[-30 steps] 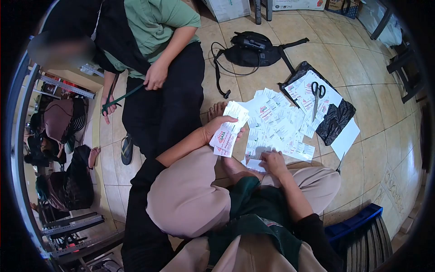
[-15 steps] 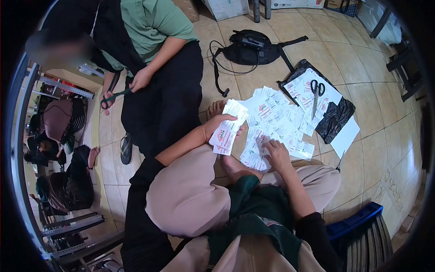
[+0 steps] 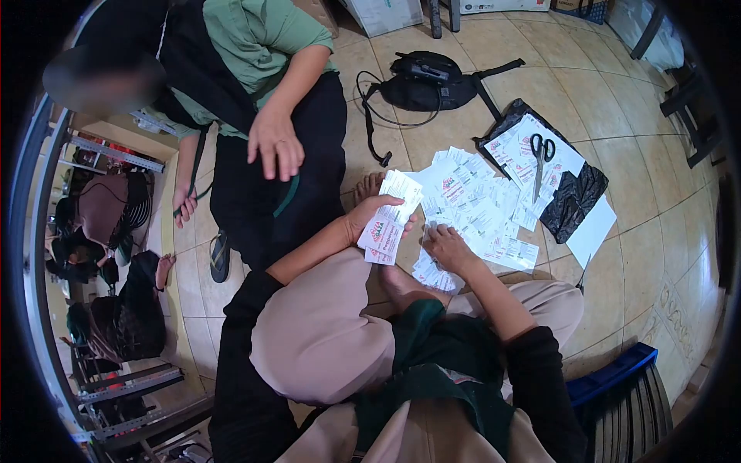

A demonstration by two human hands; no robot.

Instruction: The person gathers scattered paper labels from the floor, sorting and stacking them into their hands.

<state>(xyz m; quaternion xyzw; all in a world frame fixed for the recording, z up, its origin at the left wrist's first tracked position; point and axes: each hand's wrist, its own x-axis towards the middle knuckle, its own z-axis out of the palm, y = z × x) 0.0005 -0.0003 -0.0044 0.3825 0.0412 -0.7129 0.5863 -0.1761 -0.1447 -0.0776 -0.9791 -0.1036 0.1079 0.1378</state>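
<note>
Left hand (image 3: pixel 369 219) clamped on a stack of printed label slips (image 3: pixel 384 235), long axis pointing roughly away from the wearer. Right hand (image 3: pixel 451 251), nearer the loose label slips (image 3: pixel 468 204) on the tiled floor (image 3: pixel 617 255), touches their near edge, fingers bent; grip cannot be told. Farther right, scissors (image 3: pixel 539 163) lie on paper over a black plastic bag (image 3: pixel 573 204); its contents cannot be told.

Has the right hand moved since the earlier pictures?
Yes: judged against the scissors lying on the papers, the right hand has shifted left and a little forward.
</note>
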